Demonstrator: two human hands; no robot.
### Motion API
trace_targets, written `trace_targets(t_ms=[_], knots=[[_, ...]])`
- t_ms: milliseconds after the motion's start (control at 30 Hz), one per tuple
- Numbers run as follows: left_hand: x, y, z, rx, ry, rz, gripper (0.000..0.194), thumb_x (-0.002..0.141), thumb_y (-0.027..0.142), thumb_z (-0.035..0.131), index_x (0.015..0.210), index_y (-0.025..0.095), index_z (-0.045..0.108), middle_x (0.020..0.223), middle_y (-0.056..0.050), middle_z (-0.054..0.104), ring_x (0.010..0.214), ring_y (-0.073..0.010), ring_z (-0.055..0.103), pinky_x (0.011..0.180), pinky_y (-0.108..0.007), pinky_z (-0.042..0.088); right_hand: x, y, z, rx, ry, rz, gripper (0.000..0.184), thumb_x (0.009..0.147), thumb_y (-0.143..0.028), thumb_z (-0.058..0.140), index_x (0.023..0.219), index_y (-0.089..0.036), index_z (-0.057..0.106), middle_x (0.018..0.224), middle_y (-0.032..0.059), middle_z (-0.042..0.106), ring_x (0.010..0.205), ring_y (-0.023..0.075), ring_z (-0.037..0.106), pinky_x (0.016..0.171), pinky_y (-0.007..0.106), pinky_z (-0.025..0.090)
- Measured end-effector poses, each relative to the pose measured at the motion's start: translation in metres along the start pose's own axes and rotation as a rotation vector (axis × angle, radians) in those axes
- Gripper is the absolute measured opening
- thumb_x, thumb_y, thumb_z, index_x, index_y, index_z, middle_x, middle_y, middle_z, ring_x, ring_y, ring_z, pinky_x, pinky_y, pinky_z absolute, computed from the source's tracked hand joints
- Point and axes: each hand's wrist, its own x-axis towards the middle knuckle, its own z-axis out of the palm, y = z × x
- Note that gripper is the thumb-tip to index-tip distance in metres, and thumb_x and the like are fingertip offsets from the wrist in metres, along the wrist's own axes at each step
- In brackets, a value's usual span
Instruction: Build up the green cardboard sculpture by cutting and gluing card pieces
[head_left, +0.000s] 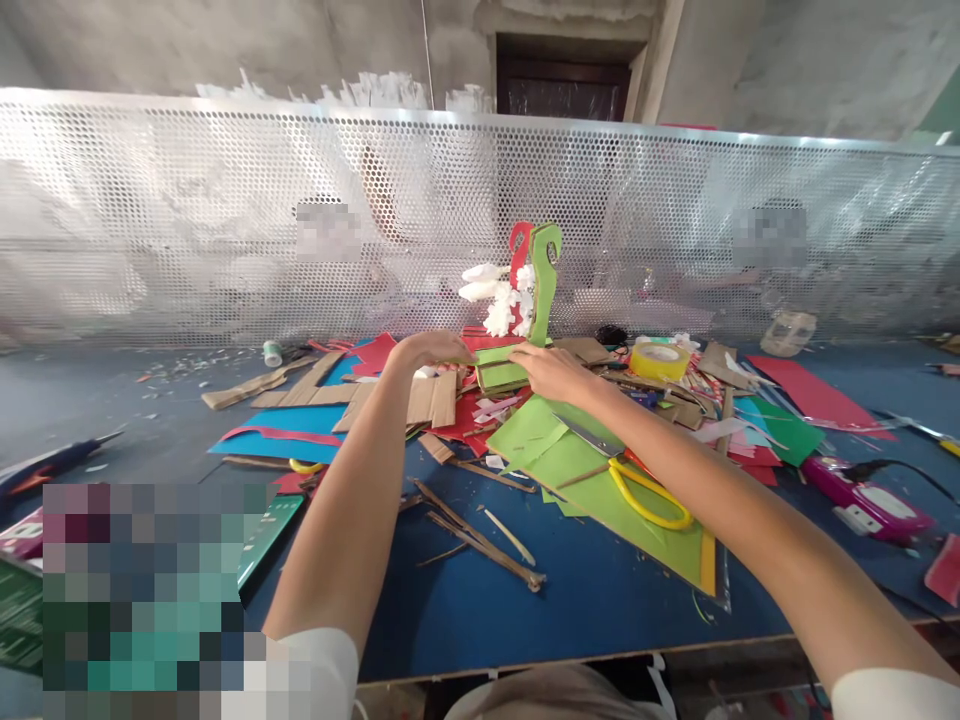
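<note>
Touching a green, hook-topped cardboard construction at the frame's centre.
Our right hand touches its base, our left hand beside it; whether fingers grasp, we cannot tell.

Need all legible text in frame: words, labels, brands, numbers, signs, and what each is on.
None reads clearly.
Green mat by the left forearm: pale marks, too small to read.
Pink object at the left edge: pale marks, too blurred to tell if lettering.
</note>
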Motion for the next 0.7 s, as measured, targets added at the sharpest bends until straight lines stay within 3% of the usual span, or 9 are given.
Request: trace_targets(t_ms=[467,700], knots=[[-0.012,0.020,0.004,-0.002,0.033,-0.113,0.022,0.065,0.036,0.079,0.062,0.022,0.063,0.063,-0.001,0.057,0.065,-0.0155,0.050,0.064,-0.029,0.043,0.002,0.003,0.003,0.021,0.019,-0.008,0.061,0.095,-0.004,0.045,0.151,-0.022,0.061,0.162,0.0117,0.054,0.117,0.0312,0.072,0.093,0.041,0.058],[-0.009,0.017,0.006,-0.007,0.068,-0.113,0.027,0.065,0.042,0.079,0.064,0.021,0.062,0.068,-0.003,0.062,0.064,-0.0153,0.052,0.064,-0.029,0.045,0.003,0.005,0.007,0.011,0.037,-0.006,0.062,0.096,-0.006,0.044,0.153,-0.024,0.060,0.163,0.0099,0.054,0.112,0.0298,0.074,0.093,0.041,0.059]])
